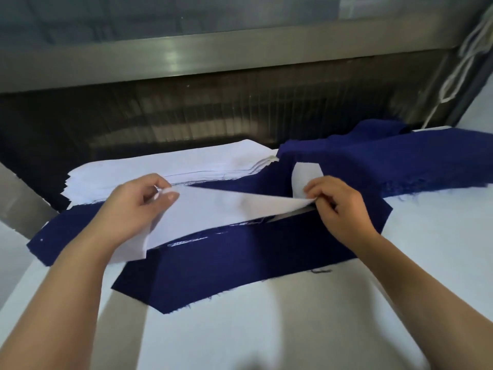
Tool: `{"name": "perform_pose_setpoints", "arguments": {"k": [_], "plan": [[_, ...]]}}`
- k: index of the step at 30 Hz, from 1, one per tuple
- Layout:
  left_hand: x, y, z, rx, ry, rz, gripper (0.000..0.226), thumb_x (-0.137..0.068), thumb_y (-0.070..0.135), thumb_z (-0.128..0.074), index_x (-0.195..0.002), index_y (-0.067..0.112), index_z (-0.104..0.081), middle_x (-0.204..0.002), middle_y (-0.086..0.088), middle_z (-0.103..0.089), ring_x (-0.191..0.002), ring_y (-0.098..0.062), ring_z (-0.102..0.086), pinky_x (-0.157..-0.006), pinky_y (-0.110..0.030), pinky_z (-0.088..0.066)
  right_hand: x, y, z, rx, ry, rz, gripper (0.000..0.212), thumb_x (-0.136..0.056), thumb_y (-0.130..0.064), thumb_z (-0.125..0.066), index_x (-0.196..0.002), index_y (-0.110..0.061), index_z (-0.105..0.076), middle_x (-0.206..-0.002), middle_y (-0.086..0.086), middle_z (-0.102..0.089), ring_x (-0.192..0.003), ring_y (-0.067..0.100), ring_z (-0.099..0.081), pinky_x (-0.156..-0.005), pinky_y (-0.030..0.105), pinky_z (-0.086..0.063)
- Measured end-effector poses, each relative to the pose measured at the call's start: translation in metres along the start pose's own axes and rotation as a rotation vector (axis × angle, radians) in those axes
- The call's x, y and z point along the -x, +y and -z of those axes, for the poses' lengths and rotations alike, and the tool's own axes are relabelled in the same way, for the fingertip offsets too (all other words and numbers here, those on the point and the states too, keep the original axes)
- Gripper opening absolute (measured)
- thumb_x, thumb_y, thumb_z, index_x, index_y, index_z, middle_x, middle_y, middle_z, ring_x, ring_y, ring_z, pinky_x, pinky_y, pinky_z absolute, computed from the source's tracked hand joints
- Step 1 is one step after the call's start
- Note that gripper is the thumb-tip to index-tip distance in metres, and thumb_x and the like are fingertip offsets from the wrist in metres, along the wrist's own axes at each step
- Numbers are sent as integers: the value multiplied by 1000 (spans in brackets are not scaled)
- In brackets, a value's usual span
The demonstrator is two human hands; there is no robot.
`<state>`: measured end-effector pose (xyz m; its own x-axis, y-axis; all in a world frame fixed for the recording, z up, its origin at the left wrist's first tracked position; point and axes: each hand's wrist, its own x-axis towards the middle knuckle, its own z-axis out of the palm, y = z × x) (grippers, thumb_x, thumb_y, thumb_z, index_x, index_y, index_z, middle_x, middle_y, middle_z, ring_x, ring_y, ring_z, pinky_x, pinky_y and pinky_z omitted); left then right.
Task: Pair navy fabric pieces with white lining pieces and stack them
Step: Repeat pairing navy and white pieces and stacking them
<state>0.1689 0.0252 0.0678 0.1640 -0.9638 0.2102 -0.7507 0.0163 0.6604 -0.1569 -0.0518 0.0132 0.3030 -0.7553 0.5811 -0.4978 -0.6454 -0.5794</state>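
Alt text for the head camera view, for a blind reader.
The left hand and right hand pinch a white lining piece by its ends over a navy fabric piece on a table. A white lining stack lies behind, a navy pile far right.

I have a single view to work from, a wide-angle camera worn on the person's head. It sits above the near edge of the surface (266,337) and looks forward and steeply down at the navy piece (240,263), which lies close below it in the middle of the picture. Both forearms enter from the bottom corners. The left hand (136,206) and right hand (344,212) sit just over the navy piece, near enough that I can see each pinch the white lining piece (213,209). Beyond the navy piece a metal rail (186,60) crosses the top aslant, higher on the right.
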Motion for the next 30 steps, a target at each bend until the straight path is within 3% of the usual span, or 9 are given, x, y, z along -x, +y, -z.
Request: {"name": "perform_pose_setpoints", "arguments": {"k": [2,6,10,14,18,21,26,30], "plan": [[9,-2,-6,63,-95,83,16,-90,29,-64,-79,17,-64,-55,2,-58,-48,-3,-45,-50,-12,-36,11,5,2,-10,-110,-15,27,-75,22,-51,-78,-1,-64,-89,7,-64,-85,24,-62,-81,15,-44],[28,-15,-20,34,-248,234,20,-92,25,-61,-79,11,-66,-51,8,-48,-43,-2,-37,-54,-23,-33,24,6,4,-58,-223,-121,32,-73,22,-47,-74,-5,-63,-84,6,-64,-83,23,-61,-75,12,-44],[41,-20,-24,65,-221,295,20,-93,20,-61,-78,7,-64,-52,3,-46,-42,-7,-33,-51,-24,-31,28,4,7,-117,-226,-249,36,-76,17,-47,-72,-16,-61,-80,2,-63,-78,20,-59,-69,20,-45],[48,-22,-22,68,-241,312,15,-93,13,-61,-80,5,-65,-49,4,-47,-40,-7,-35,-43,-15,-31,34,0,12,-153,-270,-334,38,-78,11,-45,-67,-23,-61,-72,-6,-63,-66,14,-56,-59,18,-42],[55,-17,-21,121,-264,315,10,-92,9,-62,-83,7,-67,-54,-7,-53,-50,-12,-41,-50,-17,-35,41,-6,14,-254,-153,-353,35,-83,2,-52,-65,-26,-62,-67,-11,-63,-64,5,-54,-59,13,-41],[59,-12,-20,140,-281,306,8,-91,7,-62,-87,11,-68,-76,-26,-64,-68,-20,-50,-62,-27,-38,42,-4,12,-300,-6,-397,25,-84,-5,-63,-68,-25,-63,-69,-11,-63,-64,-2,-53,-61,9,-41],[67,-10,-19,140,-287,323,16,-89,3,-62,-90,17,-68,-81,-16,-70,-70,-21,-55,-66,-27,-43,45,8,23,-342,62,-448,40,-77,12,-62,-72,-27,-63,-73,-11,-60,-64,-5,-53,-61,7,-40],[70,-14,-21,151,-195,316,21,-85,0,-66,-91,20,-68,-79,-7,-73,-75,-22,-63,-63,-14,-46,47,13,34,-292,101,-477,43,-74,11,-65,-71,-33,-64,-78,-8,-59,-61,-3,-50,-60,8,-40]]}}
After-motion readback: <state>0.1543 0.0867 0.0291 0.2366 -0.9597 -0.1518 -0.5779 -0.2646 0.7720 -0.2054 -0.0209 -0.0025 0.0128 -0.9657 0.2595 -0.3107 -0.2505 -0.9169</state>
